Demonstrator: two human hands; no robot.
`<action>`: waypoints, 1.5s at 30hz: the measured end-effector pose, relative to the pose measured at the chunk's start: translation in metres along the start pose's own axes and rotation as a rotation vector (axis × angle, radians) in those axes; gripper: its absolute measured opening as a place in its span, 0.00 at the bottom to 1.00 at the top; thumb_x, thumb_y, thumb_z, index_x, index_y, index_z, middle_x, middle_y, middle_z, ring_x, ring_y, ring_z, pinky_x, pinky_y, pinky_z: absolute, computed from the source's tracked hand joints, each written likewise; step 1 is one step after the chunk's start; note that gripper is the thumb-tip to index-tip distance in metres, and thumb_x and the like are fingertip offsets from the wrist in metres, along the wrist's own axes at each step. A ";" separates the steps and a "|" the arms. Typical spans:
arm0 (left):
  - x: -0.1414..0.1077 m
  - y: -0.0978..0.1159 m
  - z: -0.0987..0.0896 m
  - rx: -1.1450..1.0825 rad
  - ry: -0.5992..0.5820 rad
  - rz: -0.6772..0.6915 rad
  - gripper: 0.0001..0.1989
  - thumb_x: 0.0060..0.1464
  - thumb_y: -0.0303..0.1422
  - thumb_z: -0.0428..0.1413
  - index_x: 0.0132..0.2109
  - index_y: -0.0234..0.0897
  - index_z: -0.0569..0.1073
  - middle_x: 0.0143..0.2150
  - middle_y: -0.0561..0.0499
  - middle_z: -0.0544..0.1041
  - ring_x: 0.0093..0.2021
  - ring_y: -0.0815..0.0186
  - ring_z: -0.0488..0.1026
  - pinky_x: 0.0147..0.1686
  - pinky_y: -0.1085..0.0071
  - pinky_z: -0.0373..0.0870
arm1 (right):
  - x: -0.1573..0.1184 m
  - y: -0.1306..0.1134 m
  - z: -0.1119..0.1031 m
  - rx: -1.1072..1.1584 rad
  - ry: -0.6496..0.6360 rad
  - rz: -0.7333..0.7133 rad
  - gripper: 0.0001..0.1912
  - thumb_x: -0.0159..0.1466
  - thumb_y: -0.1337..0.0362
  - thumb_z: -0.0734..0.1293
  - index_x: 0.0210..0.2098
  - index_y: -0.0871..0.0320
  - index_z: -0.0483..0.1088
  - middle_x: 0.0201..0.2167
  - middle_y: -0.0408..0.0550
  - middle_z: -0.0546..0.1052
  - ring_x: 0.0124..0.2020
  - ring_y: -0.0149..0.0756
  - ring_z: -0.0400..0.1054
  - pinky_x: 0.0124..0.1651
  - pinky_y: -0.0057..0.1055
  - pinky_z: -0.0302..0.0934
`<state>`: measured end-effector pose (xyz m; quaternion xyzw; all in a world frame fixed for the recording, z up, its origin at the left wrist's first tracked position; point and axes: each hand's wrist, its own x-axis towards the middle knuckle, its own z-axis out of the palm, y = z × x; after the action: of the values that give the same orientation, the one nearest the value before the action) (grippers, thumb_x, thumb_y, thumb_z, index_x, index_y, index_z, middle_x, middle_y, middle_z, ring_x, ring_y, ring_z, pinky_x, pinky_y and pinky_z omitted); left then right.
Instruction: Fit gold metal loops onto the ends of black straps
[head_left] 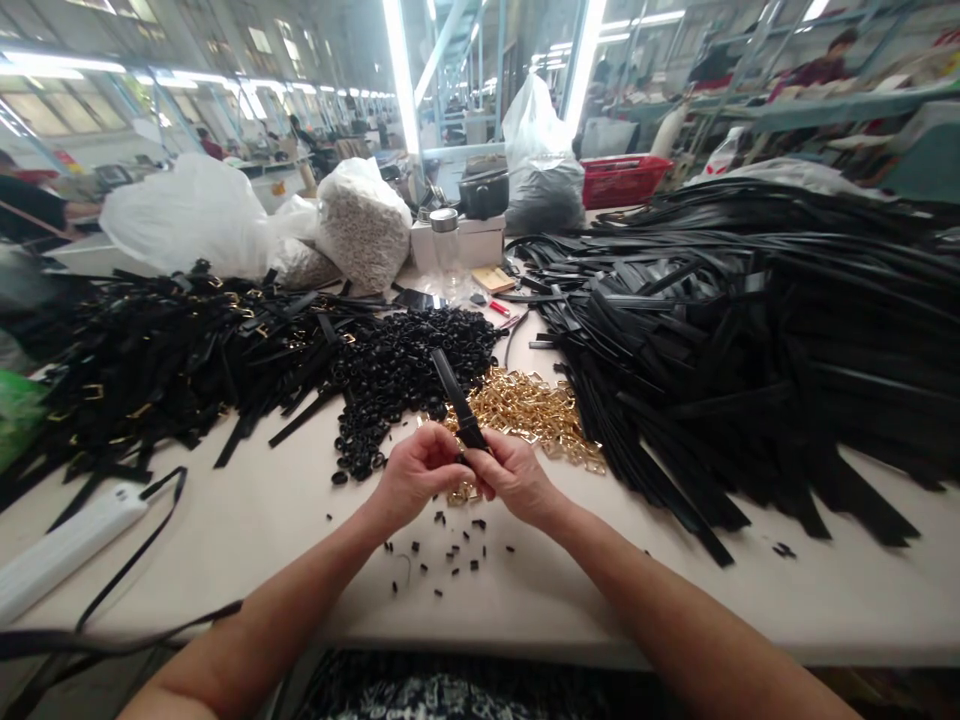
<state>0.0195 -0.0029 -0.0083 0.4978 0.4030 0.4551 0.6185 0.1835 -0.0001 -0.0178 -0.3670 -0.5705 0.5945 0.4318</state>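
Note:
A black leather strap (453,392) rises from between my two hands, tilted with its free end up and away from me. A black loop band (469,424) sits around its lower part. My right hand (516,474) pinches the strap's lower end between thumb and fingers. My left hand (424,474) meets it from the other side, fingers curled and closed at the strap; the fingers hide what exactly they grip. Just beyond are a pile of gold buckles (525,405) and a heap of black loops (412,365).
Long black straps (720,350) cover the right side. Straps with gold buckles (172,350) lie at left, near a white power strip (67,550) with a cable. Small black scraps (454,552) dot the table before me. Behind stand a glass jar (445,250), plastic bags (364,225) and a red basket (626,180).

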 end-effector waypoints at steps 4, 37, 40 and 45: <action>-0.001 -0.004 0.005 0.003 -0.026 0.052 0.19 0.40 0.35 0.69 0.31 0.36 0.66 0.27 0.53 0.76 0.27 0.66 0.76 0.29 0.70 0.74 | 0.000 -0.002 -0.001 0.302 -0.040 0.133 0.18 0.58 0.48 0.68 0.29 0.58 0.66 0.15 0.34 0.62 0.14 0.21 0.51 0.18 0.21 0.52; 0.013 -0.004 -0.005 0.278 0.200 0.283 0.07 0.49 0.34 0.63 0.32 0.36 0.75 0.39 0.48 0.77 0.39 0.64 0.74 0.43 0.67 0.72 | -0.002 0.000 -0.002 -0.206 0.170 -0.107 0.15 0.65 0.52 0.64 0.31 0.57 0.71 0.23 0.42 0.73 0.18 0.28 0.67 0.20 0.23 0.60; 0.014 -0.006 -0.010 0.080 0.186 0.189 0.08 0.46 0.33 0.65 0.31 0.35 0.74 0.36 0.51 0.76 0.35 0.69 0.72 0.38 0.72 0.71 | -0.002 -0.004 -0.006 -0.312 0.166 -0.114 0.16 0.66 0.53 0.63 0.27 0.57 0.68 0.20 0.41 0.72 0.17 0.28 0.66 0.21 0.23 0.59; 0.013 -0.008 -0.014 -0.046 0.149 0.121 0.07 0.46 0.32 0.65 0.31 0.35 0.75 0.34 0.53 0.77 0.32 0.72 0.71 0.35 0.75 0.69 | -0.003 -0.003 -0.007 -0.377 0.106 -0.130 0.17 0.67 0.55 0.62 0.26 0.57 0.68 0.19 0.41 0.71 0.18 0.28 0.65 0.23 0.24 0.58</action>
<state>0.0112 0.0125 -0.0195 0.4716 0.4068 0.5366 0.5694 0.1913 -0.0001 -0.0153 -0.4345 -0.6706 0.4280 0.4224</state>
